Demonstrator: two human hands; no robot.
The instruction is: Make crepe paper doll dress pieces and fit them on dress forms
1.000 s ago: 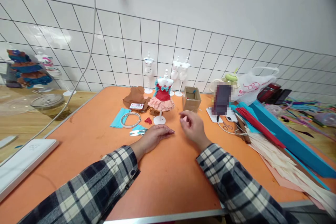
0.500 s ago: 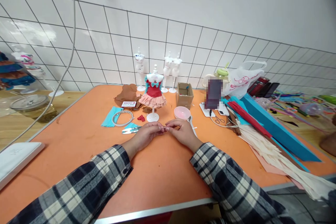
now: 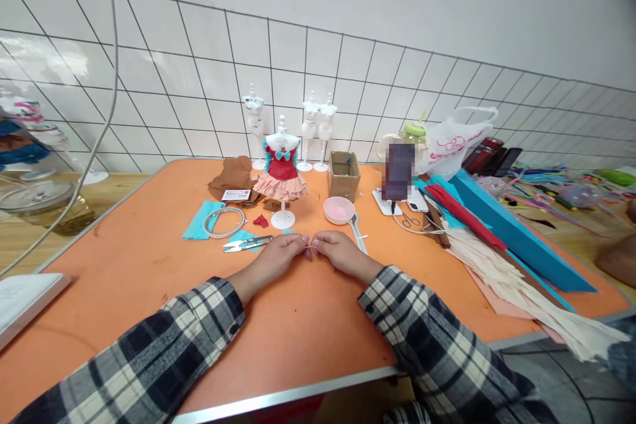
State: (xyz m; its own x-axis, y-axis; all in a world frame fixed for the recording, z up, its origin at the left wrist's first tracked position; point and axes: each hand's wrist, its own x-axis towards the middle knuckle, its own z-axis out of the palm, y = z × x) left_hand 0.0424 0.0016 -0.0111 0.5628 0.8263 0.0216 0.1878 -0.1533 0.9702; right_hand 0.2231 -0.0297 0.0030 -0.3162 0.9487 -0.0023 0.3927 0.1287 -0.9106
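Note:
My left hand [image 3: 283, 254] and my right hand [image 3: 344, 254] meet fingertip to fingertip above the orange table [image 3: 308, 331]. Both are closed in a pinch on something thin and small that I cannot make out. Just beyond them stands a small white mannequin [image 3: 282, 142] in a red bodice with a blue bow and a pink ruffled skirt [image 3: 281, 187]. Thread snips [image 3: 243, 244] lie beside my left hand on a scrap of blue paper. Small red pieces [image 3: 261, 220] rest near the mannequin's base. Past my right hand are a pink bowl [image 3: 339, 211] and a grey spoon-like tool [image 3: 358, 233].
A roll of white tape [image 3: 224, 222], brown paper [image 3: 231, 175] and a cardboard box [image 3: 344, 175] sit farther back. Bare mannequins [image 3: 309, 126] line the wall. At right are a phone [image 3: 399, 172], scissors [image 3: 410, 220] and long paper strips [image 3: 501, 258]. A white case [image 3: 30, 301] lies at left.
My view has swung slightly, so the scene sits a little farther left. My fingertips have shifted and a small gap shows between the hands, which stay at the same spot before the mannequin.

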